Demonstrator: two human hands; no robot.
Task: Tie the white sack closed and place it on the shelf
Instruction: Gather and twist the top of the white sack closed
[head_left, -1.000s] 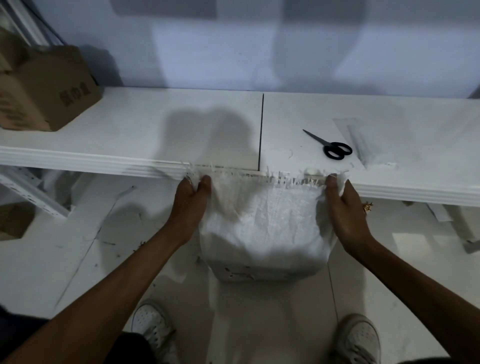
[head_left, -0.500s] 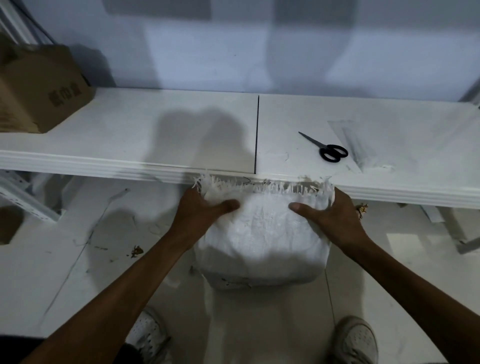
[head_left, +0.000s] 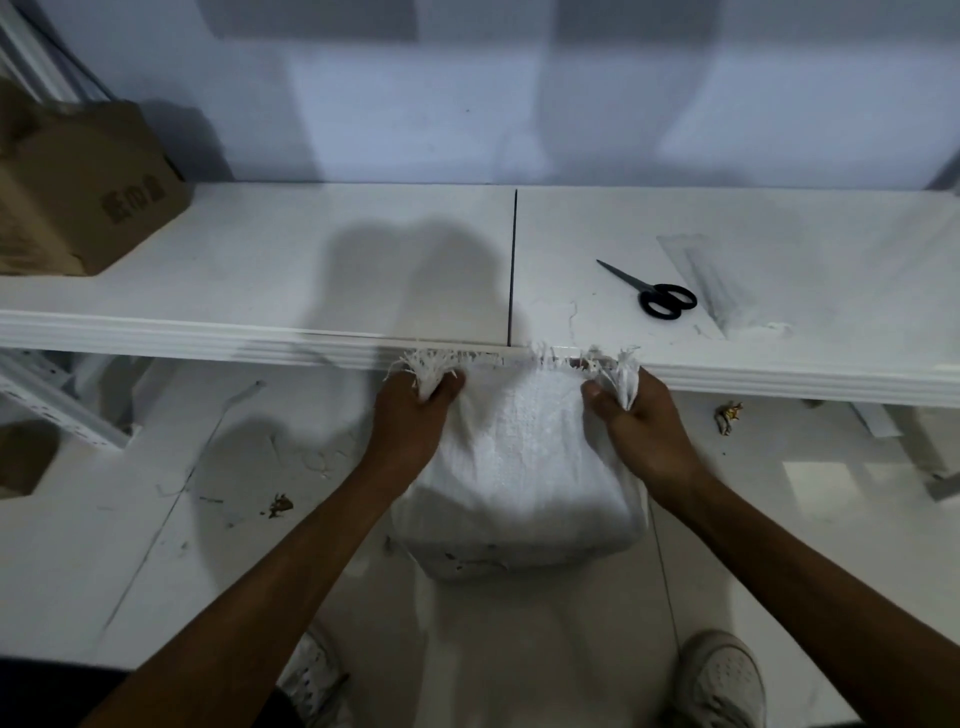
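Observation:
A filled white woven sack (head_left: 524, 467) stands on the floor right in front of the white shelf (head_left: 260, 270), its frayed top edge level with the shelf's front lip. My left hand (head_left: 410, 421) is closed on the bunched left corner of the sack's mouth. The right corner is gathered in my right hand (head_left: 639, 426), with frayed threads sticking up above the fingers. Between the two hands the top fabric lies flat over the contents.
Black scissors (head_left: 654, 293) and a clear plastic bag (head_left: 711, 280) lie on the shelf's right half. At the shelf's far left stands a cardboard box (head_left: 83, 192). Bits of debris (head_left: 730, 415) dot the floor, and my shoes (head_left: 722, 680) are just behind the sack.
Both hands went from pressing the sack's top fabric down to gripping its two frayed corners, bunching each one into a tuft. The sack has stayed in place.

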